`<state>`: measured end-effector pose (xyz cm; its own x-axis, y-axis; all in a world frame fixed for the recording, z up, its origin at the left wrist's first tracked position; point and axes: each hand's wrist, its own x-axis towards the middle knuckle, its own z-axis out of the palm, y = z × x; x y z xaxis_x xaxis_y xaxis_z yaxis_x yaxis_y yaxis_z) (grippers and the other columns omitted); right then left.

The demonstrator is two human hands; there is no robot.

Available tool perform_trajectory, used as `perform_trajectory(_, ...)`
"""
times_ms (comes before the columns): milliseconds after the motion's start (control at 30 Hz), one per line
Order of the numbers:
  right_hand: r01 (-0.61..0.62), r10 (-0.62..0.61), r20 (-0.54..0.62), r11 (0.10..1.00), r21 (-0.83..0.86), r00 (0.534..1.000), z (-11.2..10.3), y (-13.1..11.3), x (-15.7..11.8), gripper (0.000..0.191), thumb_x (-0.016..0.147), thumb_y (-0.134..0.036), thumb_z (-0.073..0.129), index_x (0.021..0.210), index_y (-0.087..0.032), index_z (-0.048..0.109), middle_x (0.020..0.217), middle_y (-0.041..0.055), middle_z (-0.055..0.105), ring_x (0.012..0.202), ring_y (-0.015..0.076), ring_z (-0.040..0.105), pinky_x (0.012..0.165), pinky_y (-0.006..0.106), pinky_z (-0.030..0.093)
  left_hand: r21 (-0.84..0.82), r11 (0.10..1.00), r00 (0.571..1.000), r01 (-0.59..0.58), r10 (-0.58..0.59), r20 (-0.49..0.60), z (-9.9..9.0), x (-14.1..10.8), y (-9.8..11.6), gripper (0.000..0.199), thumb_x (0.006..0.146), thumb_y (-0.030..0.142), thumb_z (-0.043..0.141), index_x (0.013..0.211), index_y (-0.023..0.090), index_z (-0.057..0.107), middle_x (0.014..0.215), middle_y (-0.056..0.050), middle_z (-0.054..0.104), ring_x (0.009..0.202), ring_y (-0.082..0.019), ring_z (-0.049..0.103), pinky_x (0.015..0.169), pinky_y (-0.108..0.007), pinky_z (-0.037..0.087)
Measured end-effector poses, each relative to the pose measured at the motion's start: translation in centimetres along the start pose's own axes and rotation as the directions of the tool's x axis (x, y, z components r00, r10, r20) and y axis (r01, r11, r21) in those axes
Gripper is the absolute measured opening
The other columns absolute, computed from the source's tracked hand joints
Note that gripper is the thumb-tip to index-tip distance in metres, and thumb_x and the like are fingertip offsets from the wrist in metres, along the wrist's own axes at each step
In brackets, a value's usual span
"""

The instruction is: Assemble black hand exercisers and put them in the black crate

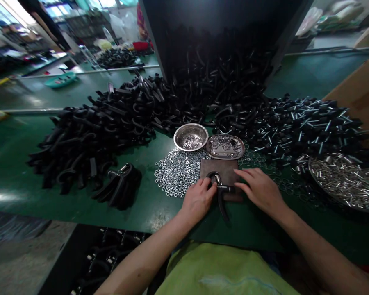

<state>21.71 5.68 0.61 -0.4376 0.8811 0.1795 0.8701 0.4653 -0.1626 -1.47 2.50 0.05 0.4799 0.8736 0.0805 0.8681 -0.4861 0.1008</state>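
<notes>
A black hand grip with a metal spring (223, 198) lies on a brown square block (207, 166) at the table's near edge. My left hand (199, 198) pinches the grip's curved end from the left. Just right of the grip, my right hand (260, 189) hovers with thumb and fingers apart and nothing between them. Silver nuts (176, 172) are heaped left of the block. Behind it stand a round metal bowl (177, 141) of small parts and an oval metal tray (224, 157) with rings.
Black handle parts (95, 135) form a large pile at left and back. Several grips (123, 186) are stacked at left. Black parts with metal rods (307, 123), a container of metal pins (347, 180) and a cardboard box (361, 94) occupy the right.
</notes>
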Motion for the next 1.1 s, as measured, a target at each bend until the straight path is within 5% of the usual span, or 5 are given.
perform_trajectory(300, -0.538, 0.537, 0.103, 0.843, -0.019, 0.837, 0.4, 3.3, -9.9, 0.030, 0.091, -0.039, 0.038, 0.104, -0.017, 0.054, 0.096, 0.0118, 0.065, 0.082, 0.0258, 0.065, 0.064, 0.036, 0.049, 0.005, 0.991, 0.948, 0.133, -0.129, 0.290, -0.5, -1.2, 0.9, 0.056, 0.091, 0.015, 0.035, 0.145, 0.027, 0.025, 0.105, -0.011, 0.053, 0.088, -0.021, 0.057, 0.064, -0.027, 0.051)
perform_trajectory(567, -0.133, 0.142, 0.012, 0.894, 0.427, 0.990, -1.4, -2.6, -1.1, 0.043, 0.095, -0.028, 0.032, 0.137, -0.026, 0.043, 0.124, 0.0069, 0.062, 0.105, 0.0211, 0.063, 0.086, 0.034, 0.051, -0.068, 0.991, 0.964, 0.117, -0.097, 0.248, -0.1, -1.2, 1.0, 0.057, 0.088, 0.009, 0.037, 0.143, 0.020, 0.030, 0.107, -0.013, 0.054, 0.093, -0.021, 0.058, 0.078, -0.032, 0.051)
perform_trajectory(800, -0.232, 0.230, 0.033, 0.969, 0.088, 0.973, 1.6, 0.7, -6.5, 0.046, 0.097, -0.031, 0.032, 0.142, -0.027, 0.038, 0.107, 0.0066, 0.067, 0.082, 0.0184, 0.066, 0.067, 0.030, 0.052, -0.345, 0.913, 0.971, 0.218, -0.167, 0.171, -0.4, -1.2, 0.3, 0.052, 0.088, 0.012, 0.038, 0.138, 0.023, 0.043, 0.102, -0.013, 0.057, 0.085, -0.021, 0.059, 0.077, -0.037, 0.050)
perform_trajectory(967, -0.298, 0.287, -0.080, 0.913, -0.279, 0.954, 1.4, 2.9, -11.1, 0.040, 0.093, -0.035, 0.043, 0.130, -0.024, 0.055, 0.082, 0.0065, 0.064, 0.073, 0.0214, 0.060, 0.056, 0.031, 0.045, -0.880, 0.147, 0.863, 0.452, -0.320, 0.390, -0.1, -1.4, 0.8, 0.048, 0.083, 0.031, 0.056, 0.131, 0.021, 0.053, 0.092, -0.008, 0.065, 0.074, -0.018, 0.061, 0.063, -0.029, 0.052)
perform_trajectory(1100, -0.241, 0.222, -0.127, 0.958, -0.154, 0.967, 0.9, 3.3, -9.3, 0.035, 0.091, -0.033, 0.047, 0.116, -0.015, 0.063, 0.099, 0.0125, 0.063, 0.091, 0.0252, 0.055, 0.077, 0.037, 0.047, -0.732, -0.510, 0.706, 0.451, -0.297, 0.642, 0.5, -1.3, 3.2, 0.053, 0.080, 0.030, 0.063, 0.130, 0.014, 0.052, 0.112, -0.014, 0.065, 0.083, -0.018, 0.065, 0.066, -0.029, 0.055)
